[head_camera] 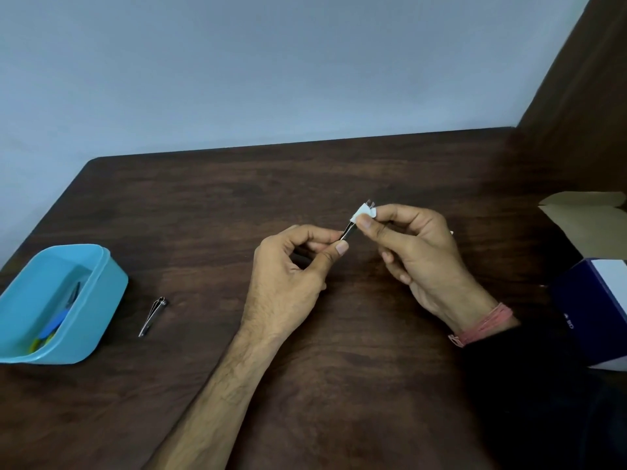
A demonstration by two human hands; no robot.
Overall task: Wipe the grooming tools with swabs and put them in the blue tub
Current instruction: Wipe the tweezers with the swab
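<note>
Above the middle of the dark wooden table (pixel 339 385), my left hand (pixel 291 276) pinches a slim metal grooming tool (pixel 348 230) near its lower end. My right hand (pixel 414 252) pinches a small white swab (pixel 363 212) folded around the tool's upper part, and the tool's tip pokes out just beyond the swab. The blue tub (pixel 101 300) stands at the left edge of the table with a few tools inside, one of them with a blue handle (pixel 56 322). A metal nail clipper (pixel 153 316) lies on the table just right of the tub.
A dark blue and white box (pixel 597 310) stands at the right edge, with an open brown cardboard flap (pixel 590 215) behind it. A pale wall runs along the table's far edge.
</note>
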